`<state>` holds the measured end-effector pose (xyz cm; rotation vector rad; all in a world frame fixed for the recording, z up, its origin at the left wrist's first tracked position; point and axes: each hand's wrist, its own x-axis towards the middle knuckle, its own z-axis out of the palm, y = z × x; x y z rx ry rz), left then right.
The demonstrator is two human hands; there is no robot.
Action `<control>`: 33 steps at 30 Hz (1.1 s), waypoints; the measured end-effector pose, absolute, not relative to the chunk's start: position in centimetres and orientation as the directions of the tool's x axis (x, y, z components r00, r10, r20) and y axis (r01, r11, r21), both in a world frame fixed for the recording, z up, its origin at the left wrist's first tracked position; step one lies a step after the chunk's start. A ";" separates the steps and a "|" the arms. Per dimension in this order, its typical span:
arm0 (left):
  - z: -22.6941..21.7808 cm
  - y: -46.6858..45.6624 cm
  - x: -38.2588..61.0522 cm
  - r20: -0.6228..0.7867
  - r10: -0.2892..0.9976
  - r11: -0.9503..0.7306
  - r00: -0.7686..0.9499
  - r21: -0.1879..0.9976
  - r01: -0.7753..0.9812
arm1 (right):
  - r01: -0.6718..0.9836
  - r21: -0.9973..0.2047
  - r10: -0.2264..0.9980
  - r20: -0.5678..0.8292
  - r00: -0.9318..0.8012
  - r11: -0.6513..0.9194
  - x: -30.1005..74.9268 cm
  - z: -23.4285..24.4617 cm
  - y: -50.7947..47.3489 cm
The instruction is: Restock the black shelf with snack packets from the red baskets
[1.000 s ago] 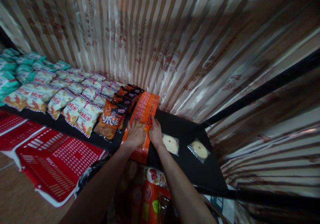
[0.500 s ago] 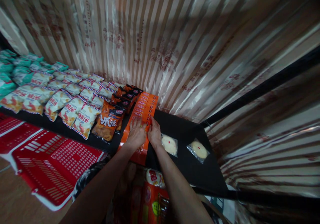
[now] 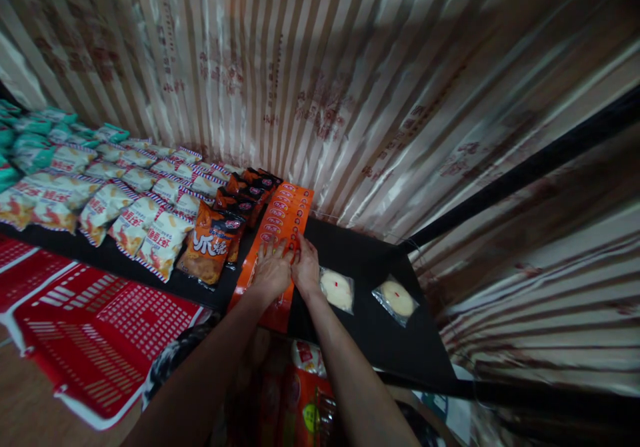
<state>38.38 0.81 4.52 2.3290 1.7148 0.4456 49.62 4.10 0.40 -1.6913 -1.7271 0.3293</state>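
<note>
An overlapping row of several flat orange snack packets [image 3: 273, 219] runs from the back of the black shelf [image 3: 360, 247] to its front edge. My left hand [image 3: 271, 275] lies on top of this row with its fingers spread. Along the row's right edge, my right hand [image 3: 306, 267] rests with fingers stretched forward, their tips touching the packets; its thumb is hard to make out. To its right, two round pale crackers in clear wrappers lie apart: the near one [image 3: 337, 290] close to my right wrist, the other [image 3: 397, 299] toward the shelf's right end.
Left of the row stand orange-and-black snack bags [image 3: 211, 242], white snack bags [image 3: 163, 244] and teal bags [image 3: 33, 150]. Red plastic baskets [image 3: 100, 340] sit below. Red packages [image 3: 305, 400] are under my forearms. A black bar [image 3: 500, 187] slopes along the striped sheeting [image 3: 310, 87].
My view has shifted slightly, so the bags appear further left. Both hands have slid a little along the orange packets and are closer together; they remain on the row.
</note>
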 end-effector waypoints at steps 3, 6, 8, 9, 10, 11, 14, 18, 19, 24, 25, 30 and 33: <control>4.6 0.7 38.4 0.121 0.956 -0.294 0.268 0.339 0.894 | 0.768 -0.628 0.951 0.294 0.091 0.121 49.7 0.3 4.1; 4.6 0.7 38.4 0.129 0.955 -0.294 0.265 0.336 0.895 | 0.757 -0.643 0.948 0.301 0.107 0.119 49.7 0.3 4.0; 4.6 0.7 38.4 0.131 0.955 -0.296 0.267 0.333 0.895 | 0.754 -0.644 0.947 0.306 0.102 0.127 49.6 0.4 4.0; 4.7 0.7 38.4 0.127 0.955 -0.297 0.269 0.332 0.895 | 0.755 -0.643 0.947 0.307 0.096 0.132 49.6 0.5 3.9; 4.7 0.8 38.4 0.119 0.955 -0.295 0.270 0.332 0.896 | 0.756 -0.641 0.948 0.305 0.092 0.133 49.6 0.5 3.9; 4.7 0.8 38.5 0.112 0.956 -0.294 0.272 0.333 0.896 | 0.758 -0.639 0.949 0.301 0.093 0.128 49.6 0.6 3.8; 4.7 0.8 38.5 0.108 0.956 -0.294 0.273 0.333 0.896 | 0.763 -0.637 0.953 0.284 0.103 0.107 49.6 0.8 3.8; 4.8 0.8 38.5 0.102 0.955 -0.295 0.277 0.334 0.895 | 0.761 -0.637 0.951 0.295 0.097 0.120 49.7 0.7 3.8; 4.7 0.8 38.5 0.096 0.955 -0.296 0.280 0.336 0.894 | 0.761 -0.637 0.950 0.298 0.097 0.122 49.7 0.7 3.8; 4.4 0.8 38.4 0.120 0.954 -0.300 0.276 0.336 0.893 | 0.757 -0.640 0.943 0.317 0.100 0.135 49.7 0.5 3.8; 4.4 0.8 38.5 0.127 0.954 -0.300 0.273 0.335 0.893 | 0.756 -0.640 0.942 0.321 0.099 0.139 49.7 0.6 3.8; 4.5 0.8 38.6 0.128 0.956 -0.294 0.266 0.331 0.897 | 0.759 -0.638 0.942 0.317 0.106 0.129 49.6 0.8 3.8; 4.5 0.8 38.6 0.114 0.957 -0.289 0.266 0.336 0.896 | 0.759 -0.640 0.944 0.310 0.110 0.122 49.6 0.8 3.9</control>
